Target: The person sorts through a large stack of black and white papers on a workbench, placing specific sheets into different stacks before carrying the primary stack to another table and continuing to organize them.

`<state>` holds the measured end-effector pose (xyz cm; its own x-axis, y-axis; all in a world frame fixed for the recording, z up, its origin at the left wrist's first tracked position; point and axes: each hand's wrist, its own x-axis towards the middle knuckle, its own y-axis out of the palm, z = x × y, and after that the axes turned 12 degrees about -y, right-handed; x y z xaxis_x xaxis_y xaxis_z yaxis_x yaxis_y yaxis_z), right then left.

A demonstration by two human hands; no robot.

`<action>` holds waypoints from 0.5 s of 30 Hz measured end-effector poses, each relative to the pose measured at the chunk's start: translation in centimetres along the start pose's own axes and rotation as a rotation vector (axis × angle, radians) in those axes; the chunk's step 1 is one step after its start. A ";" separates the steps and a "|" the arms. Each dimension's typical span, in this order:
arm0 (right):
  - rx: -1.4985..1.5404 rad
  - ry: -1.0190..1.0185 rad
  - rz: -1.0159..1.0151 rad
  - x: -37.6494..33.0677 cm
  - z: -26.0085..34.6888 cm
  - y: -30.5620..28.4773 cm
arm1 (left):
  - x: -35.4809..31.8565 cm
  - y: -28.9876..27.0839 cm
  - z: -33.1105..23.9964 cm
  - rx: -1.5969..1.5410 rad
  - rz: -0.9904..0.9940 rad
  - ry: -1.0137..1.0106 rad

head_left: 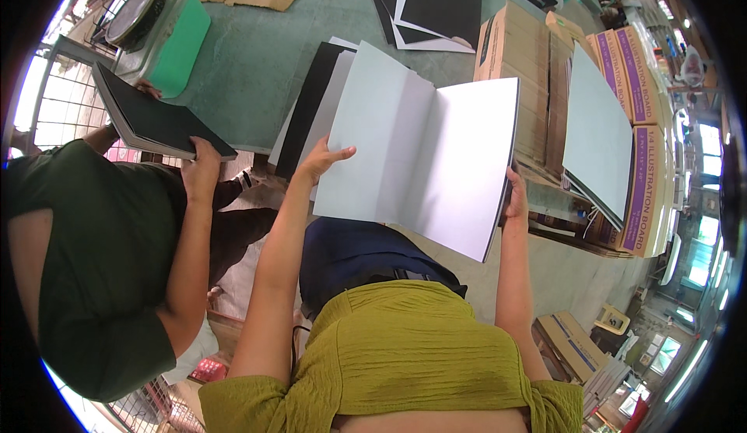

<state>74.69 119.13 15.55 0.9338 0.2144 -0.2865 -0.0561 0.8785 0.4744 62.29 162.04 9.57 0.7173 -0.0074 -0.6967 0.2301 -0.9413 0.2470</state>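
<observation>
Large white boards (pixel 467 145) are held in front of my body, fanned apart like an open book. My left hand (pixel 320 161) grips the left leaf at its edge, thumb lying on the white face and fingers hidden underneath. On the other side, my right hand (pixel 515 193) is closed round the right edge, where a thin dark border shows. The boards meet in a shaded fold at the middle. Behind the left leaf, black and grey boards (pixel 307 106) lie overlapping at the edge of the table (pixel 241 67).
A co-worker (pixel 101 254) at my left holds a black-covered stack of boards (pixel 167 122). More black and white boards (pixel 440 5) lie at the table's far side. Cartons (pixel 510 52) stand at right, with a leaning white board (pixel 595 137). A green-and-white bin (pixel 179 36) sits far left.
</observation>
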 end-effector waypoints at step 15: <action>0.024 0.018 -0.004 0.1 -0.2 -0.2 | -0.2 0.1 -0.3 0.024 0.016 0.014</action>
<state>74.76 119.02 15.23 0.9275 0.2183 -0.3033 -0.0433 0.8690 0.4929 62.39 162.03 9.91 0.7300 -0.0185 -0.6832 0.2026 -0.9489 0.2421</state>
